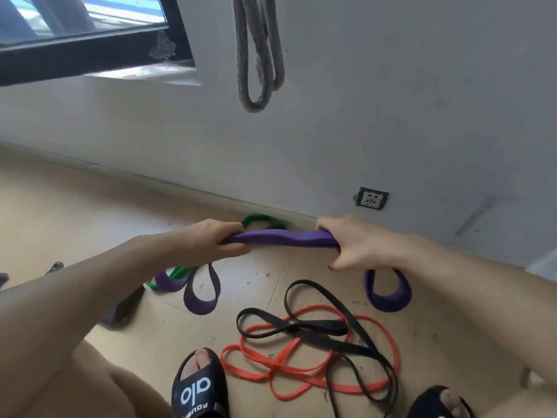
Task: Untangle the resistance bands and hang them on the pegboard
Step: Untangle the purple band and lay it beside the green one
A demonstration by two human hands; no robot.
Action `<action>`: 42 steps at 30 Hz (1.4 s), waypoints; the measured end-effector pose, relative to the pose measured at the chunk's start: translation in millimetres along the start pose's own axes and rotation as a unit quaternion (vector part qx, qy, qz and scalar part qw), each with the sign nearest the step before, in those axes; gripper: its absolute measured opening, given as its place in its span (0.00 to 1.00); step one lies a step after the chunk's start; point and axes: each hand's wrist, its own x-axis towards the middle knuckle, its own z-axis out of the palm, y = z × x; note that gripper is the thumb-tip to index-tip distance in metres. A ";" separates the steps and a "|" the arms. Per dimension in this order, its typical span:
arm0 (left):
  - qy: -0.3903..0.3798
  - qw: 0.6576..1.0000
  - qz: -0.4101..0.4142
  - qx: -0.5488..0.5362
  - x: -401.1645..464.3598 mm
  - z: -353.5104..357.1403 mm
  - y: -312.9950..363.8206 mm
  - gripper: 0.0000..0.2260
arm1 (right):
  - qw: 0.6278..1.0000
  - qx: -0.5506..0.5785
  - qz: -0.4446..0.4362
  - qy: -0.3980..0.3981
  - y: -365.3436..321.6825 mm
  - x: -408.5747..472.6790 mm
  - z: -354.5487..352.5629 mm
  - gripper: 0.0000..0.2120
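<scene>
1. The step in hand looks like untangling: the left hand (224,239) and the right hand (346,242), both at mid-frame, each grip the purple band (283,238), fingers curled round it, a short folded stretch held level between them.
2. Purple loops hang below each hand; a green band (259,220) shows behind the left hand and again lower left, seemingly still caught with the purple.
3. An orange band (301,366) and a black band (316,330) lie knotted together on the floor (75,221), lower centre.
4. A grey band (259,55) hangs on the wall, top centre; the pegboard itself is out of view.
5. Next, I judge, the green must be worked free before hanging.
</scene>
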 end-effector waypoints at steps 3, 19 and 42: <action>-0.047 0.994 -0.010 0.096 -14.0 -1.2 -23.7 0.05 | 0.999 0.021 0.005 -0.031 -0.2 11.7 12.8 0.15; -0.018 0.968 -0.214 -0.128 -44.9 68.7 -202.1 0.06 | 0.978 0.172 0.049 -0.108 -10.2 187.7 88.1 0.05; 0.101 0.955 -0.274 0.046 48.1 240.1 -315.4 0.13 | 0.993 -0.083 0.085 -0.013 36.9 350.6 229.8 0.08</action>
